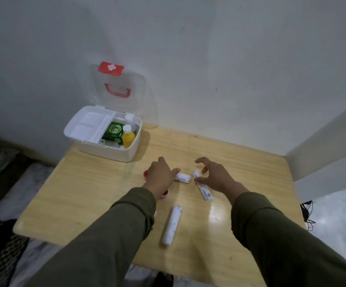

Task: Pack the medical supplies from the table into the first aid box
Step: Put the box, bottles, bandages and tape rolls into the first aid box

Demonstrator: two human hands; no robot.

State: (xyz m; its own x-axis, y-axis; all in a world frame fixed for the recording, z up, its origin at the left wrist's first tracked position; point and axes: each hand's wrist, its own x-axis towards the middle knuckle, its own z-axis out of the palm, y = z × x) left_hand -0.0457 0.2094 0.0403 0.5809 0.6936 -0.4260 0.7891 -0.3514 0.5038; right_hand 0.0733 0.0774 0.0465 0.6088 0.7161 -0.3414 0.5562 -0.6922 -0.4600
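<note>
The white first aid box [106, 151] stands open at the table's far left corner, its clear lid [118, 88] leaning on the wall. Inside are a green packet [114, 131], a yellow bottle [128, 137] and a white tray. My left hand [160, 175] lies over a short white bandage roll [183, 178], fingers touching its left end. My right hand [213, 175] hovers with spread fingers over the top end of a long white roll [204, 190]. Another long white roll [172, 224] lies nearer me. Something red [145, 174] peeks out beside my left hand.
The wooden table [85, 193] meets a white wall behind and a white panel [323, 152] on the right. A second red bit [165, 193] shows under my left wrist. Bedding [12, 183] lies left of the table and dark cables [307, 212] on the floor right.
</note>
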